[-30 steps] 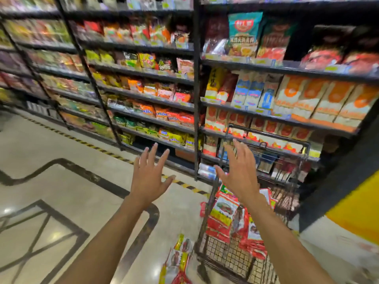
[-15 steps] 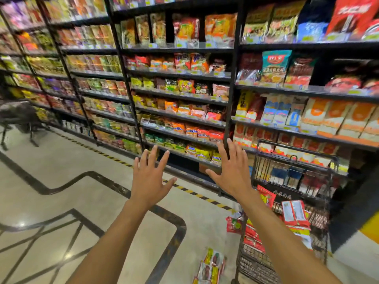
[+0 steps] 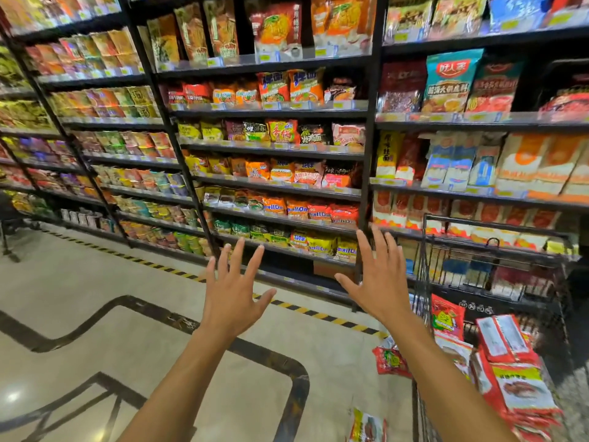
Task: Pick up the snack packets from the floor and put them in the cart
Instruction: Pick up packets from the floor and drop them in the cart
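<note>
Both my arms stretch forward, palms facing away. My left hand (image 3: 234,291) is open with fingers spread and holds nothing. My right hand (image 3: 379,275) is open too, just left of the wire cart (image 3: 497,240). Several red and white snack packets (image 3: 516,374) are piled inside the cart at the lower right. One red packet (image 3: 390,362) lies on the floor beside the cart, under my right forearm. Another packet (image 3: 366,427) with yellow and red print lies on the floor at the bottom edge, partly cut off.
Tall black shelves (image 3: 271,151) full of snack and noodle bags run across the whole background. A yellow-black hazard stripe (image 3: 306,309) marks the floor along their base. Polished tile floor (image 3: 95,282) with dark inlay lines spreads to the left.
The view has tilted up and shifted left, so more shelving shows and less floor. Both hands stayed open and raised; the cart slid toward the right edge of view.
</note>
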Tool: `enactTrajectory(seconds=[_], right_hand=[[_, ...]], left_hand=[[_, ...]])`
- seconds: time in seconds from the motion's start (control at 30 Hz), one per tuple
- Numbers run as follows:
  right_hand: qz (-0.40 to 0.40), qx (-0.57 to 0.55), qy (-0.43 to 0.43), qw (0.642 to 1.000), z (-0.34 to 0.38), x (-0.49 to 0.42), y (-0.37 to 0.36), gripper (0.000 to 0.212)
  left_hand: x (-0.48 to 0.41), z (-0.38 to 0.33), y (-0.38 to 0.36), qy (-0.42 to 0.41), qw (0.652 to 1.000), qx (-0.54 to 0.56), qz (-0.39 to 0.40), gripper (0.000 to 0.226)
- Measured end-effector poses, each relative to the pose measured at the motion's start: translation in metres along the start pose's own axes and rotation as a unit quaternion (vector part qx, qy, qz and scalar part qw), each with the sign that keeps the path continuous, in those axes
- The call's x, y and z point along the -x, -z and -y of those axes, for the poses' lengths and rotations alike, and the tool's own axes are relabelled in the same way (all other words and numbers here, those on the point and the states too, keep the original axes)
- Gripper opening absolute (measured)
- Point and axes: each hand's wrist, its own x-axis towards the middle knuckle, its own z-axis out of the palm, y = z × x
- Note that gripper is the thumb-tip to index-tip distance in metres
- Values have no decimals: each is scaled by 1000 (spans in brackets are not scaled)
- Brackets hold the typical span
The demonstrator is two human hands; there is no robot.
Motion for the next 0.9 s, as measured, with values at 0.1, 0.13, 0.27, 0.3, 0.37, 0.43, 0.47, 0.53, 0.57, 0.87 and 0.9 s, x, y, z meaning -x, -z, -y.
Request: enactTrajectory(seconds=[0.1,0.13,0.27,0.3,0.37,0.43,0.47,0.53,0.57,0.87,0.9], right_hand=[[-1,-9,-41,999,-7,-27,-46,98],[0,-9,-53,999,-10,-37,-61,98],[17,11,-112,994,-21,-76,-101,98],[15,15,-127,992,-24,-84,-107,98],[13,24,-156,987,-30,-96,-113,98],[11,43,-186,982,-38,-103,-115,97],[6,53,-201,978,-44,-105,-117,96],[-13,73,-230,970,-54,-105,-121,92],[-24,84,-246,965,-59,-103,-123,91],[-71,158,-461,870,-79,-72,-121,93],[-80,165,-490,852,-76,-66,-120,93]], left_hand=[[-52,24,-40,-34,999,0,21,90],[-71,31,-53,-46,999,0,24,90],[-153,40,-97,-96,994,10,51,89],[-172,38,-107,-113,992,17,54,89],[-207,28,-125,-157,985,36,62,86],[-239,10,-141,-200,976,54,68,85],[-255,0,-149,-222,970,66,74,85],[-281,-24,-168,-276,954,88,78,85],[-294,-36,-178,-307,943,99,77,84],[-372,-160,-246,-555,808,152,125,87],[-375,-174,-250,-579,789,158,134,88]])
